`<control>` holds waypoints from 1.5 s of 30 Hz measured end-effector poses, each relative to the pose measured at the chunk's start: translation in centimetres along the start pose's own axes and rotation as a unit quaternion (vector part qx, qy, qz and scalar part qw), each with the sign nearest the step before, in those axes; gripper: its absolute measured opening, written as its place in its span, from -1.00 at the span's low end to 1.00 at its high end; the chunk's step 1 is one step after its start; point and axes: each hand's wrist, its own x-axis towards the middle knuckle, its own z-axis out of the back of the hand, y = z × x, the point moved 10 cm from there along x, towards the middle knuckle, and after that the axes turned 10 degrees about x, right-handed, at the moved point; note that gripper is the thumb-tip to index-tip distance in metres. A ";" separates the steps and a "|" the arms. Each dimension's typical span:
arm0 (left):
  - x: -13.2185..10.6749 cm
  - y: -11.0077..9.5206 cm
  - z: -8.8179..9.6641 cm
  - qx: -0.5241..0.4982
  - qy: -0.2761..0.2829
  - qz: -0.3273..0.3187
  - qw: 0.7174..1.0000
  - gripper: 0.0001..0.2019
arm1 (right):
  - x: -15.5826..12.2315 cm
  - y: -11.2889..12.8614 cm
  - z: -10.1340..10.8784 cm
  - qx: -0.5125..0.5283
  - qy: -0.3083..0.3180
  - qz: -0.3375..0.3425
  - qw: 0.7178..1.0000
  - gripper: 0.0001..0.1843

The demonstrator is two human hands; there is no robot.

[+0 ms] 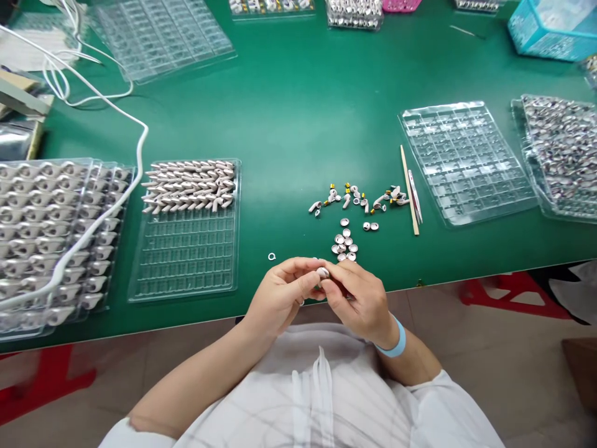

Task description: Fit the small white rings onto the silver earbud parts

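At the table's near edge, my left hand and my right hand meet, both closed. Between their fingertips they pinch a small beige earbud shell, partly hidden by the fingers. Just beyond my hands lies a loose cluster of round shell caps. Farther off are several stemmed earbud pieces, some with yellow tabs. A small white ring rests on the table left of my hands. A light blue band circles my right wrist.
A clear tray partly filled with stemmed pieces stands left, beside stacked trays of beige shells crossed by a white cable. Right are a wooden stick, tweezers, a clear tray and a full tray.
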 end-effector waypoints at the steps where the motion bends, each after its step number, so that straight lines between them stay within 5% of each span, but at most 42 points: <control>1: 0.0 0.1 -0.2 -0.012 0.006 0.010 1.000 -0.76 | -0.1 -0.1 0.0 0.005 0.002 -0.006 1.000 -0.68; 18: -0.3 0.4 -0.3 -0.032 -0.005 -0.001 0.999 -0.81 | -0.1 -0.8 -0.1 0.047 0.032 -0.042 0.998 -0.75; 25: -0.3 0.6 -1.1 -0.037 0.056 0.010 0.998 -0.81 | -0.2 0.0 0.3 0.050 0.033 0.003 0.998 -0.76; 35: -0.7 0.2 -1.0 0.027 0.067 -0.012 0.997 -0.84 | -0.1 0.2 0.3 0.066 0.085 0.013 0.994 -0.83; 45: -1.0 -0.1 -0.2 0.039 0.046 -0.035 0.998 -0.84 | -1.1 1.8 0.3 -0.022 0.040 0.103 0.994 -0.67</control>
